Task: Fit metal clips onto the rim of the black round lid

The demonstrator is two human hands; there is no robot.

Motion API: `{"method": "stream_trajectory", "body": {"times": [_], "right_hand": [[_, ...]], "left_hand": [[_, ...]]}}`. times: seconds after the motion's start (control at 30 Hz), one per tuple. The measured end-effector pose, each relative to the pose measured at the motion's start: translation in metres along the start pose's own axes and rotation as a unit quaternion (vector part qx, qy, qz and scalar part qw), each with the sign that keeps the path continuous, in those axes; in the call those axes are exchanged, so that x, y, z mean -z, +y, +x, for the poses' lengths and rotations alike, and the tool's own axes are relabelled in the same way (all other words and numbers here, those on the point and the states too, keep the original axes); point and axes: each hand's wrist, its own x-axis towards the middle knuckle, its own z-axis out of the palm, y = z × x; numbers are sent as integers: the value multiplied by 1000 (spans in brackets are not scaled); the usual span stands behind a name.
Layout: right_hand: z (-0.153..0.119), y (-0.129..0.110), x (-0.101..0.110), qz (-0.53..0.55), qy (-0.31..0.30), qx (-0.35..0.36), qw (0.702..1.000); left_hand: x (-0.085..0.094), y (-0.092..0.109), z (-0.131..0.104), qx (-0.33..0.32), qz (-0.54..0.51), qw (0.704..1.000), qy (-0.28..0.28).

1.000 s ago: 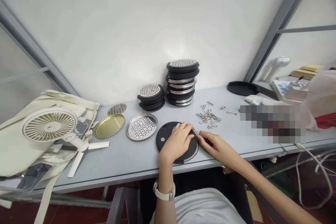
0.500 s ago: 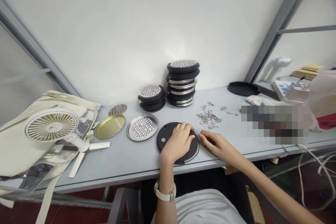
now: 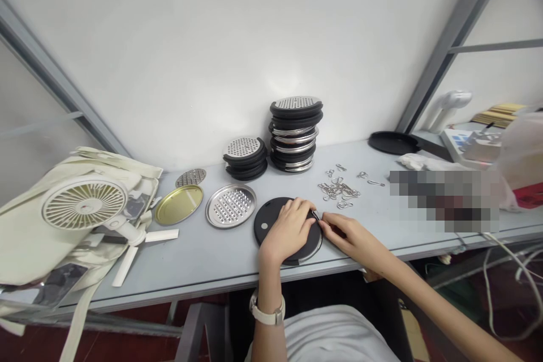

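Observation:
A black round disc (image 3: 267, 237) with a pale dot lies near the table's front edge, a shiny metal rim showing on its right side. My left hand (image 3: 291, 229) rests across its top and holds it down, thumb and fingers reaching toward the right edge. Closed in a pinch at that edge is my right hand (image 3: 345, 233), at a thin shiny metal piece (image 3: 315, 215) whose full shape is hidden by the fingers. Behind the right hand lies a loose pile of metal wire clips (image 3: 338, 189). Left of the disc sits a round metal grater plate (image 3: 231, 206).
Stacks of black-rimmed discs, one short (image 3: 245, 159) and one tall (image 3: 296, 136), stand against the wall. A gold lid (image 3: 179, 205), a perforated plate (image 3: 192, 177) and a white fan (image 3: 85, 203) on a cream bag are at left. A black tray (image 3: 392, 142) lies back right.
My right hand has moved slightly left, its fingertips now at the disc's edge. The thin loop that stood out at the rim now shows less. My left hand stays on the disc.

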Motion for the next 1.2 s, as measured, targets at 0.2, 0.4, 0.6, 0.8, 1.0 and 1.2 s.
{"method": "stream_trajectory", "body": {"times": [0.2,0.4,0.6,0.8,1.0,1.2], "right_hand": [[-1,1,-1,4,-1,-10,1000],[0,2,-2,7,8,-17,1000],[1,1,1,37,36,-38,998],[-1,4,-4,-4,38,-22,999],[-1,3,-5,-26,34,-6,999],[-5,-1,-3,-1,64,-8,998]], "left_hand": [[1,2,0,-12,-2,1000,-10],[-1,1,1,-21,-13,1000,-7],[0,2,2,-10,-10,1000,-3],[4,7,2,-5,-24,1000,-2],[5,7,1,-9,-20,1000,-7],[4,6,1,-6,-31,999,-7]]}}
